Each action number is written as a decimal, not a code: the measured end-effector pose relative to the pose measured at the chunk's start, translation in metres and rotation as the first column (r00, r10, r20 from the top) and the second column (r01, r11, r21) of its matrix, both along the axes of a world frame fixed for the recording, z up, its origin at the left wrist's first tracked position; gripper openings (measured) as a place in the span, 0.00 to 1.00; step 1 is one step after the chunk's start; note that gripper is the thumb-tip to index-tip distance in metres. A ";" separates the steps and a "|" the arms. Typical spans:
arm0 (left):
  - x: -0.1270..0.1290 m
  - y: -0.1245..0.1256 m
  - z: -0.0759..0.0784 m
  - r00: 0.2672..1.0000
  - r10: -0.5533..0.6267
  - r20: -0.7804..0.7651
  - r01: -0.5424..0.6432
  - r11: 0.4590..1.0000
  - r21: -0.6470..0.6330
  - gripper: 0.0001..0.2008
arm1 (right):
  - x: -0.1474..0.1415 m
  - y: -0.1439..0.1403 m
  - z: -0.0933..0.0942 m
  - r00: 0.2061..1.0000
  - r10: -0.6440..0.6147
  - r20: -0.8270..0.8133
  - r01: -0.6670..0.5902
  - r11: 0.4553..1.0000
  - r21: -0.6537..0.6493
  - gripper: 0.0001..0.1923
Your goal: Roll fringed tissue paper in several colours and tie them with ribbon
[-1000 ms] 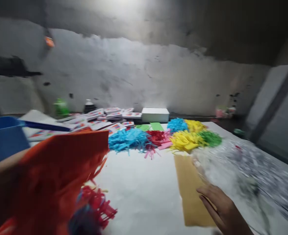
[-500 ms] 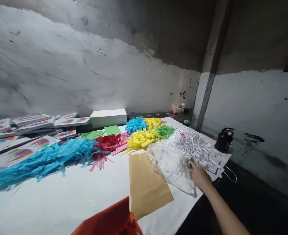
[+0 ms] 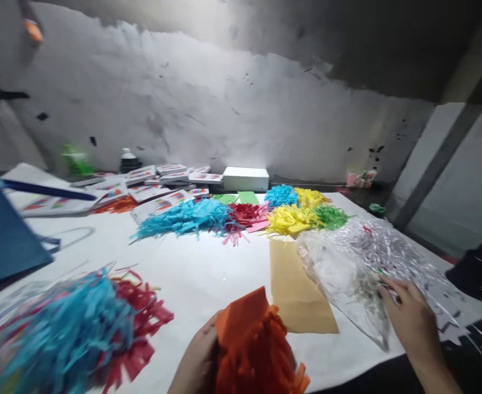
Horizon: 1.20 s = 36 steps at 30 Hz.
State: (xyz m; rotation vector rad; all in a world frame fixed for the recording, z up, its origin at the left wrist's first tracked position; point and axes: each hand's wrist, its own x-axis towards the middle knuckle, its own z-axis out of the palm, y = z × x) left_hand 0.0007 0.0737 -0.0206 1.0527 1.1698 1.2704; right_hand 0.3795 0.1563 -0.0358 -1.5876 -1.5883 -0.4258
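one orange fringe [image 3: 257, 345], one clear bag [image 3: 347, 268].

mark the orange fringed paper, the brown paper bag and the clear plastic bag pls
orange fringed paper [image 3: 253, 342], head view, on its folded upper part.
brown paper bag [image 3: 296, 287], head view, middle of its flat face.
clear plastic bag [image 3: 339, 268], head view, on its crinkled left side.

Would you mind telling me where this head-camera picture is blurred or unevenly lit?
Head view: the blue and red fringe pile at lower left is smeared; the right hand is soft; light pools on the white table and back wall, corners fall dark.
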 end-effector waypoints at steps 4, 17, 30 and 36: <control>0.014 -0.009 -0.017 0.928 0.043 0.371 -0.006 0.995 -0.101 0.10 | -0.124 -0.075 0.003 0.908 0.417 0.053 -0.420 0.903 0.094 0.11; -0.016 -0.050 -0.027 0.994 -0.030 0.106 0.015 0.990 0.140 0.14 | -0.235 -0.095 -0.006 0.605 0.706 -0.369 -0.767 0.640 -0.034 0.06; -0.038 -0.054 -0.033 0.936 0.141 -0.322 -0.014 0.930 0.367 0.08 | -0.251 -0.101 -0.001 0.623 0.770 -0.135 -0.776 0.631 0.019 0.09; -0.047 -0.054 -0.030 0.891 0.185 -0.415 0.039 0.879 0.476 0.09 | -0.251 -0.092 0.018 0.387 0.473 -0.792 -0.907 0.350 -0.234 0.11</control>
